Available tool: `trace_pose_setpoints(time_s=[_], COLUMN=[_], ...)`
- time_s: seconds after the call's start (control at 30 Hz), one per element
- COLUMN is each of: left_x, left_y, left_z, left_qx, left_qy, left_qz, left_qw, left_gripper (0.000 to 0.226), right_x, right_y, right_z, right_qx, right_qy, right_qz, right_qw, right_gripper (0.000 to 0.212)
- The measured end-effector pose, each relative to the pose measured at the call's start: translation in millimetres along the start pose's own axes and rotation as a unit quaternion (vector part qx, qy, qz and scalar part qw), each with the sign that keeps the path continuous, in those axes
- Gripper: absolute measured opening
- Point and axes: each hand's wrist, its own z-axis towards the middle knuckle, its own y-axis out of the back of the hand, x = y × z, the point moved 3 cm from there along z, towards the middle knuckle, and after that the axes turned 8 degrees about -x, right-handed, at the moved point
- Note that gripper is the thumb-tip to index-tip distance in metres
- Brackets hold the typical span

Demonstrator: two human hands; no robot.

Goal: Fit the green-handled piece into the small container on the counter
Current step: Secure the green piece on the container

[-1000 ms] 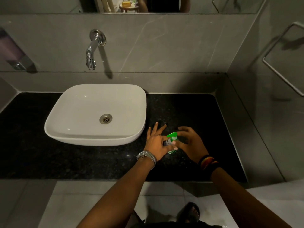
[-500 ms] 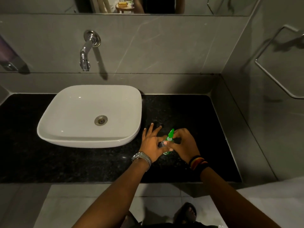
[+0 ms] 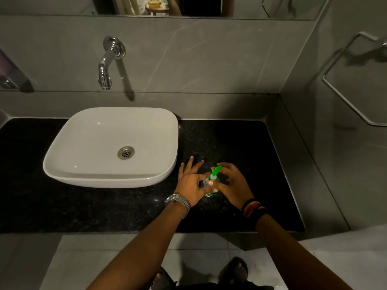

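head view, lower middle of the frame: a person's two hands meet over a small container (image 3: 210, 186) standing on the black granite counter (image 3: 240, 147), just right of the white basin (image 3: 88, 143). the left hand (image 3: 191, 183), a steel watch (image 3: 178, 200) on its wrist, pinches the container's side between thumb and forefinger while its other fingers splay out above the stone, apparently to steady the little vessel without hiding its mouth. the right hand (image 3: 232, 185), striped bands (image 3: 252, 207) at the wrist, curls around the green-handled piece (image 3: 215, 171) and is clamped on it from the far side, its thumb pressed at the neck, a hold that looks meant to press the part down. the green tip points to the upper right, so the piece sits tilted rather than upright, its white collar at the container's top. whether it is fully seated cannot be told; the joint is hidden behind the thumbs. the work seems close to finished, with a final press or twist likely needed. a chrome wall tap (image 3: 106, 63) hangs over the basin at upper left.
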Motion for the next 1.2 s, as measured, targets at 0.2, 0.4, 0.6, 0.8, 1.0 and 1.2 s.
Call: trace_pose_setpoints(time_s=[0.2, 0.4, 0.6, 0.8, 1.0, 1.2], left_x=[-2, -1, -2, -1, -3, -4], left_y=[0, 1, 3, 3, 2, 2], left_z=[0, 0, 1, 1, 0, 2], left_qx=[-0.016, -0.027, 0.001, -0.001, -0.001, 0.005], left_qy=[-0.001, -0.011, 0.01, 0.007, 0.013, 0.012], left_qz=[-0.007, 0.002, -0.003, -0.007, -0.004, 0.015], left_qw=[1.0, 1.0, 1.0, 1.0, 1.0, 1.0], left_gripper=[0.052, 0.052, 0.054, 0.053, 0.054, 0.057], right_x=[-3, 4, 24, 55, 37, 35], right_y=[-6, -8, 39, 50, 33, 23], right_z=[-3, -7, 12, 33, 16, 0], right_qx=[-0.042, -0.056, 0.032, 0.128, 0.117, 0.046], right_qy=[0.004, -0.037, 0.019, 0.058, -0.132, -0.251], right_qz=[-0.042, -0.062, -0.083, -0.291, -0.039, 0.085], right_qw=[0.998, 0.996, 0.996, 0.946, 0.984, 0.963], right_gripper=[0.033, 0.037, 0.057, 0.027, 0.036, 0.027])
